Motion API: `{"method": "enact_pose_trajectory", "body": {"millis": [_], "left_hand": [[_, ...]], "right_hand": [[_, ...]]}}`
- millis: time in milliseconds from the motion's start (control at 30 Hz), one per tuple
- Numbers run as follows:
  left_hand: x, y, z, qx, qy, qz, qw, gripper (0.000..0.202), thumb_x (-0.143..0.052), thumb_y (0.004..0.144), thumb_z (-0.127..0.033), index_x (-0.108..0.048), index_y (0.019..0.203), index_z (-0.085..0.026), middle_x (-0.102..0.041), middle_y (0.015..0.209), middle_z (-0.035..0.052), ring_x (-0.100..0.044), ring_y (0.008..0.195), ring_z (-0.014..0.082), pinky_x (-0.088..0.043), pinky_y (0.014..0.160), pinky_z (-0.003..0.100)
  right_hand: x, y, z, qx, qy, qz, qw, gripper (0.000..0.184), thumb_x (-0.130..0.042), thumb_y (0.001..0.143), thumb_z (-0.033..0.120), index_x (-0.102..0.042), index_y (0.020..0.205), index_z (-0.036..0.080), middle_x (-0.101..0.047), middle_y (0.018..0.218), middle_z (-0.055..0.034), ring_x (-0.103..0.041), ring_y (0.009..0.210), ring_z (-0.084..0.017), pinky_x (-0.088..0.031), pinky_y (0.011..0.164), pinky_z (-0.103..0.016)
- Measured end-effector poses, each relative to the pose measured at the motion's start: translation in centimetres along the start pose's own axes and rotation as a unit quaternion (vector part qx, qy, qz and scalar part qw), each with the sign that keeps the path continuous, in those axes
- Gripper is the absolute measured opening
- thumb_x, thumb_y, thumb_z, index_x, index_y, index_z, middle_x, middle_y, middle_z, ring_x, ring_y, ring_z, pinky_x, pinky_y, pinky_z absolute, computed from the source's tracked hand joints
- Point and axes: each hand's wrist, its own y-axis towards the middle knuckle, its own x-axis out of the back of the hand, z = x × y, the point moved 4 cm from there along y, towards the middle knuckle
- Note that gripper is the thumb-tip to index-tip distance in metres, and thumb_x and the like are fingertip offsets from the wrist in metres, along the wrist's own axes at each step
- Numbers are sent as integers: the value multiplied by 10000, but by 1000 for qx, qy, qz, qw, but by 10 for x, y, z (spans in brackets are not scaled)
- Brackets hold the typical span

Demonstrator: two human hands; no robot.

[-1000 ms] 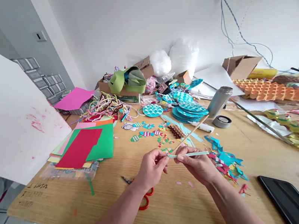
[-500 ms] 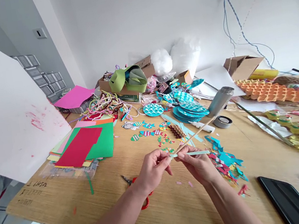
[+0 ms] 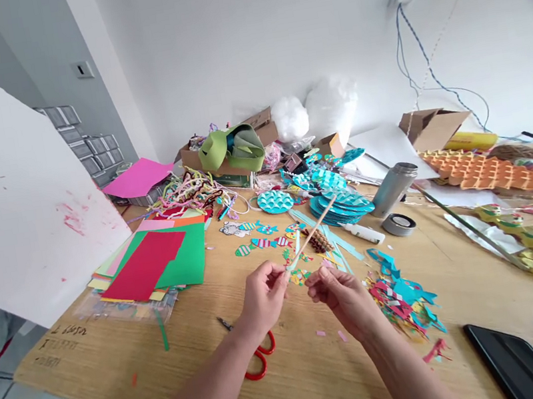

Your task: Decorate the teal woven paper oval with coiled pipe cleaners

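Observation:
My left hand pinches the lower end of a thin wooden stick, which slants up to the right. A pale green paper strip stands up beside the stick at the same fingertips. Just to the right, my right hand is apart from the stick, fingers curled and thumb pressed against them; whether anything small is between them I cannot make out. Below the left wrist lie red-handled scissors. Beyond the hands are paper fish cutouts and a brown pine cone.
Coloured paper sheets lie at the left beside a white board. Blue painted plates, a grey bottle and a tape roll stand behind. Paper scraps and a black phone are at right.
My right hand has let go of the stick and strip and drawn slightly away. The stick has swung more upright in my left hand, and the strip points up instead of right.

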Motion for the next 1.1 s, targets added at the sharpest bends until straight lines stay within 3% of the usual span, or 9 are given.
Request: {"method": "enact_pose_trajectory", "body": {"millis": [133,233,333,533,667,767,867,967,1100], "left_hand": [[-4,-8,-10,-161,225,9,961,118,-461,856,-175,-565,802,-164,-591,760,45,-535,736,151,-425,655,265],[-11,-13,-10,-211,305,35,928,124,-439,862,-137,-556,839,-171,-586,782,53,-521,774,169,-411,685,285],[-14,-15,-8,-215,331,46,918,119,-439,866,-133,-549,850,-177,-577,790,51,-516,785,175,-407,686,288],[-15,-14,-4,-193,315,51,928,28,-538,826,-160,-531,841,-181,-576,776,33,-522,756,163,-407,657,270],[-14,-14,-6,-209,335,43,918,57,-511,845,-155,-521,797,-185,-568,741,28,-515,745,163,-399,655,273],[-14,-13,-9,-222,384,47,895,108,-467,867,-154,-519,777,-185,-568,751,38,-507,762,170,-394,661,285],[-16,-14,-10,-242,447,71,858,156,-441,876,-151,-515,743,-186,-556,746,41,-495,769,180,-390,647,294],[-20,-16,-9,-270,489,91,824,177,-431,866,-115,-512,723,-182,-541,732,40,-483,748,186,-392,621,301],[-24,-19,-7,-294,507,111,803,173,-433,847,-81,-518,733,-179,-532,741,40,-477,755,188,-407,629,306]], "right_hand": [[3,-3,10,82,-56,-76,992,279,-706,719,424,-670,691,148,-630,581,-16,-530,478,-87,-414,448,-187],[3,-4,11,78,-98,-91,988,294,-724,695,420,-633,646,144,-611,540,-11,-523,431,-93,-399,399,-193],[1,-4,10,67,-103,-89,988,304,-732,681,420,-603,643,147,-612,536,-9,-541,417,-103,-408,383,-197],[-1,-4,12,71,-94,-88,989,322,-752,648,427,-603,676,143,-642,578,-24,-584,452,-121,-455,412,-209],[-1,-7,14,40,-133,-110,984,379,-724,652,486,-586,612,135,-619,509,-26,-544,375,-106,-395,335,-181],[2,-13,21,38,-191,-163,967,417,-679,680,526,-572,575,137,-561,416,-5,-472,288,-81,-302,265,-152],[3,-15,26,35,-217,-188,957,401,-664,689,531,-599,622,141,-535,387,17,-454,260,-80,-288,237,-144],[2,-12,20,-19,-219,-151,964,378,-664,688,520,-624,706,144,-549,386,20,-469,255,-98,-298,213,-152],[0,-8,9,-78,-194,-98,973,338,-684,678,463,-629,776,144,-561,385,28,-495,264,-113,-323,212,-158]]}}
